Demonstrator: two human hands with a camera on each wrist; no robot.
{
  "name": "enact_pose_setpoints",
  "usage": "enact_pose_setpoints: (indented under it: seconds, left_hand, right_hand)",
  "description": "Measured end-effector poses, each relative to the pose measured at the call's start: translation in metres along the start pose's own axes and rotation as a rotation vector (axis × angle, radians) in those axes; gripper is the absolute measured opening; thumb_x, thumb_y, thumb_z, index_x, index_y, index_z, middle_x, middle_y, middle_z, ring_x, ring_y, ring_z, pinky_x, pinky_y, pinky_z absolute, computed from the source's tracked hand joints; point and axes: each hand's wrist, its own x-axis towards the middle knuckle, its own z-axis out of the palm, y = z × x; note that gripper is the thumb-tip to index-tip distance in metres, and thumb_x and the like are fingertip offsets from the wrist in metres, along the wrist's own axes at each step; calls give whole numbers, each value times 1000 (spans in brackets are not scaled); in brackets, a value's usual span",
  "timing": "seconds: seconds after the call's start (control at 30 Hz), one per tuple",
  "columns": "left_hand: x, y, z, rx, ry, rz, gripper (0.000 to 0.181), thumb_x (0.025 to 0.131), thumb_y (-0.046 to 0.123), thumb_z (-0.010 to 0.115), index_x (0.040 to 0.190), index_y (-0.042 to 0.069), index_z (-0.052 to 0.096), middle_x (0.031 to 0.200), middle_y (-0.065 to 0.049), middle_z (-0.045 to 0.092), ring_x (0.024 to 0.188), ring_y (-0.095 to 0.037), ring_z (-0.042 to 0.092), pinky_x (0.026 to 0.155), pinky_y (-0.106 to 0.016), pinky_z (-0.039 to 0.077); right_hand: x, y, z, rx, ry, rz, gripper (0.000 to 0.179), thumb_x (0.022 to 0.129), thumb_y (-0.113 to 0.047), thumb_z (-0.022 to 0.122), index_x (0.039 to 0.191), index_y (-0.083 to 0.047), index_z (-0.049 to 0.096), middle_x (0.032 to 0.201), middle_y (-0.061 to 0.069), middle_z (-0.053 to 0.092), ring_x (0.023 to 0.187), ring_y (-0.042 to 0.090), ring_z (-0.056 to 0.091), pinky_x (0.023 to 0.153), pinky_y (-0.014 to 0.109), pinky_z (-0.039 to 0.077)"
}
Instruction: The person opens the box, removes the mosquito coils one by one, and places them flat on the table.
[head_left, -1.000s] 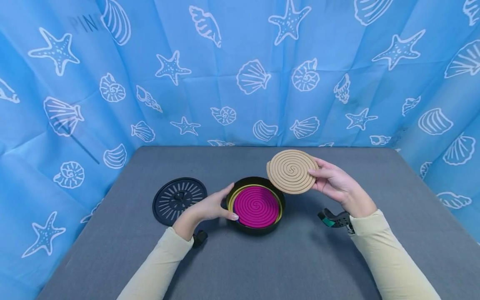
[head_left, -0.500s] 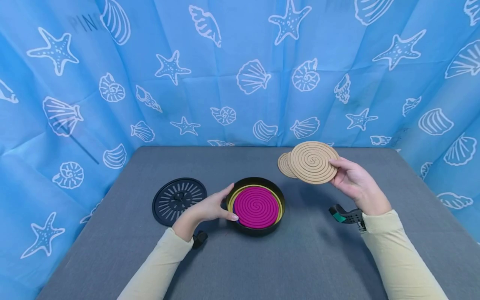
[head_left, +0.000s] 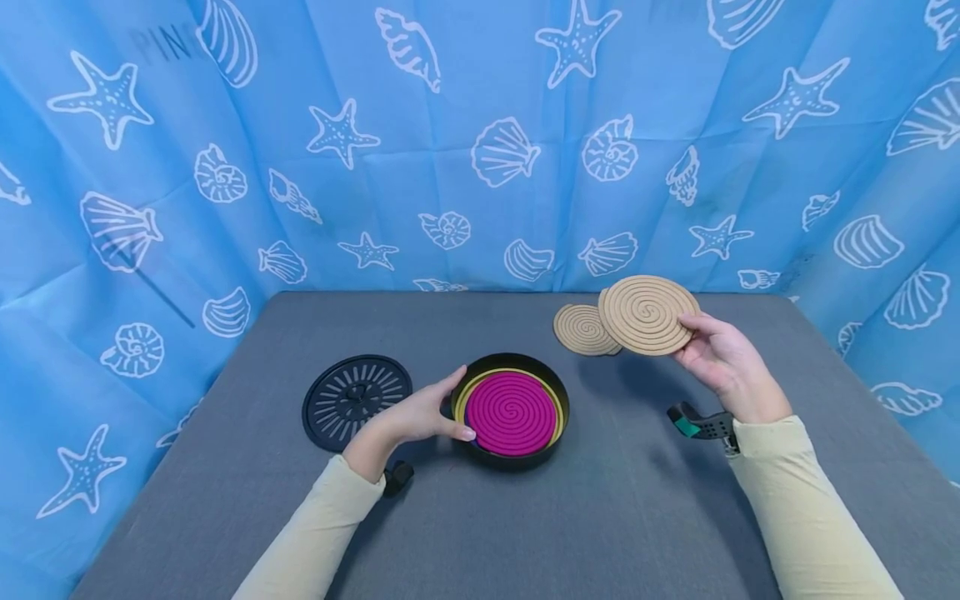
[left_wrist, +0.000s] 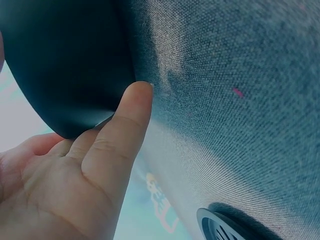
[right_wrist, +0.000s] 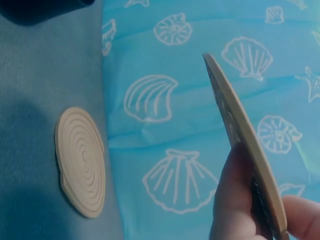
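My right hand [head_left: 723,362] pinches a tan mosquito coil [head_left: 643,312] by its near right edge, thumb on top, above the table. In the right wrist view this coil [right_wrist: 245,125] shows edge-on between thumb and fingers. On the table beyond lies another tan coil [head_left: 583,328], partly overlapped by the raised one in the head view. My left hand [head_left: 412,412] holds the left side of a round black tin [head_left: 551,371], thumb at its front rim; the left wrist view shows a finger along the dark wall. Inside the tin, a magenta coil [head_left: 513,412] lies over a yellow one [head_left: 459,398].
A black slotted lid [head_left: 357,402] lies left of the tin, behind the left wrist. Grey cloth covers the table [head_left: 495,533]. A blue curtain [head_left: 450,150] with white shells and starfish hangs behind the far edge.
The right hand has carried the tan coil away from the tin, to the right and farther back, uncovering the other tan coil on the table. The left hand has stayed at the tin.
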Motion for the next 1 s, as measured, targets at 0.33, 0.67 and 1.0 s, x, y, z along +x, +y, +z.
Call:
enact_pose_setpoints:
  seconds: [0.33,0.67,1.0]
  left_hand:
    - [1,-2,-2,1,5,3,97,84,18,78,157,13,14,160,-15,17,145,-35,17,115,-54,18]
    - [0,-4,-2,-2,0,-2,98,83,17,78,157,14,14,161,-13,16,146,-34,16,115,-53,18]
    - [1,-3,-3,-16,-6,7,98,84,18,78,157,13,13,161,-14,15,145,-35,15,115,-54,17]
  right_hand:
    - [10,-9,-12,181,77,-20,75,102,1,42,152,-44,9,157,-11,17,141,7,21,112,33,26]
    - [21,-14,-23,352,179,-35,73,104,-2,35,149,-50,4,155,-24,9,141,-1,14,114,28,18]
    - [38,-18,-42,445,219,-34,68,105,-5,28,147,-52,2,153,-27,8,139,-4,12,115,26,14]
